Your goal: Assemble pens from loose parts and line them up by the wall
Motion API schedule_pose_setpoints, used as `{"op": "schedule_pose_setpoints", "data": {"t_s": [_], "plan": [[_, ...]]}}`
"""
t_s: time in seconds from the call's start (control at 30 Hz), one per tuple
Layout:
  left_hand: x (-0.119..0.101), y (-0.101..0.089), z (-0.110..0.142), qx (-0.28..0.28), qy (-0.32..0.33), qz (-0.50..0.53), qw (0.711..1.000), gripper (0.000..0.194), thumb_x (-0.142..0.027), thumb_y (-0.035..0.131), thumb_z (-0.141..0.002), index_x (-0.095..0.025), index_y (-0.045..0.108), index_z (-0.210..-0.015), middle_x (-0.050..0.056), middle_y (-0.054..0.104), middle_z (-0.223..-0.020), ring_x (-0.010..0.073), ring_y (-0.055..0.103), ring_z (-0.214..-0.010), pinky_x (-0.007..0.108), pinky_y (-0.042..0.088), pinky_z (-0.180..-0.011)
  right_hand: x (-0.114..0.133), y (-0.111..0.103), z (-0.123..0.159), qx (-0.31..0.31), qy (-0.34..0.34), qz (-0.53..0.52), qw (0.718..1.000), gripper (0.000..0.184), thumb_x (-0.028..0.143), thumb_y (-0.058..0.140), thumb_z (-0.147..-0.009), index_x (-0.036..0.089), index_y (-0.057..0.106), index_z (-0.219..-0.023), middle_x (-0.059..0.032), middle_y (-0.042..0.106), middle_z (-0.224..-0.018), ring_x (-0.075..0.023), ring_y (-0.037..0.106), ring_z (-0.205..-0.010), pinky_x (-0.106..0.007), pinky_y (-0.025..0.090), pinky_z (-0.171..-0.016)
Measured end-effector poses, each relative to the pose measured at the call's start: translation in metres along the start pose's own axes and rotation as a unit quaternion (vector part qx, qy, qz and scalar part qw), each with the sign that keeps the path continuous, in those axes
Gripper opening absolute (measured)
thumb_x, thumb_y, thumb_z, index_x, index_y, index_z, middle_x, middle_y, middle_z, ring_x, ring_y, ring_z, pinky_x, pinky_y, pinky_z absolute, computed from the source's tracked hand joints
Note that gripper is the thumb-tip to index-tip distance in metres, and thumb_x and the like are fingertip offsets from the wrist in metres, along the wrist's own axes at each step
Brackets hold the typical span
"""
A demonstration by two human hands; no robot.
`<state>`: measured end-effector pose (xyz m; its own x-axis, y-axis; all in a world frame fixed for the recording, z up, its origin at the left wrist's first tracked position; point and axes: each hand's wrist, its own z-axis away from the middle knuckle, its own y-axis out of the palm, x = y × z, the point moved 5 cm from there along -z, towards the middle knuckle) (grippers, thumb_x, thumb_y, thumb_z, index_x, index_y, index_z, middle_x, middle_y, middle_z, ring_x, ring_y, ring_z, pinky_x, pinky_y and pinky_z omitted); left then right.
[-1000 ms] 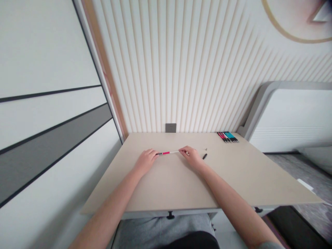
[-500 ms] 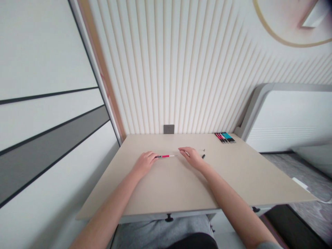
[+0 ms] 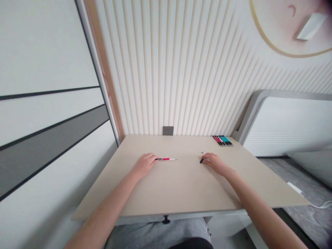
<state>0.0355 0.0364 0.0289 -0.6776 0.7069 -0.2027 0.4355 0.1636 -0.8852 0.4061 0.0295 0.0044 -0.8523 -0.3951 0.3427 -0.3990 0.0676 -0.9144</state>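
A slim pink-and-white pen is laid flat across a beige surface, its dark end touched by the curled fingers of the left hand; whether the pen is gripped or merely touched cannot be told. The right hand is held well apart from it, half-closed, with its fingertips against a small black pen cap, and no clear grasp can be made out. A tiny pale piece is seen just beyond that cap. A row of pink-and-teal pens is laid near the far edge, and a grey wall socket is set in the slatted wall behind.
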Motion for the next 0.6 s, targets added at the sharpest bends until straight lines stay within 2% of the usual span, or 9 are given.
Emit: {"op": "schedule_pose_setpoints", "data": {"t_s": [0.2, 0.43, 0.6], "plan": [[0.000, 0.001, 0.001, 0.009, 0.003, -0.012, 1.000, 0.019, -0.028, 0.045, -0.095, -0.022, 0.061, -0.104, 0.004, 0.064, -0.097, 0.0169, 0.058, -0.090, 0.031, 0.042, -0.081, 0.033, 0.002, -0.022, 0.044, -0.039, -0.044, 0.997, 0.016, 0.030, 0.055, -0.087, 0.022, 0.069, -0.092, -0.0052, 0.064, -0.089, -0.0181, 0.060, -0.081, -0.029, 0.043, -0.076], [0.002, 0.001, 0.002, 0.002, -0.006, -0.012, 1.000, 0.021, -0.029, 0.043, -0.095, -0.022, 0.060, -0.105, 0.004, 0.064, -0.096, 0.0171, 0.057, -0.091, 0.031, 0.042, -0.081, 0.087, 0.010, -0.048, -0.008, -0.093, -0.115, 0.989, 0.018, 0.033, 0.055, -0.088, 0.021, 0.067, -0.095, -0.0044, 0.062, -0.088, -0.0151, 0.057, -0.074, -0.028, 0.044, -0.073], [0.002, -0.001, 0.002, 0.003, -0.013, -0.012, 1.000, 0.022, -0.029, 0.043, -0.095, -0.022, 0.061, -0.105, 0.004, 0.064, -0.097, 0.0172, 0.057, -0.090, 0.031, 0.043, -0.080, 0.094, 0.020, -0.047, -0.014, -0.100, -0.115, 0.988, 0.017, 0.032, 0.055, -0.089, 0.022, 0.067, -0.095, -0.0034, 0.060, -0.088, -0.0141, 0.056, -0.073, -0.027, 0.044, -0.071]]}}
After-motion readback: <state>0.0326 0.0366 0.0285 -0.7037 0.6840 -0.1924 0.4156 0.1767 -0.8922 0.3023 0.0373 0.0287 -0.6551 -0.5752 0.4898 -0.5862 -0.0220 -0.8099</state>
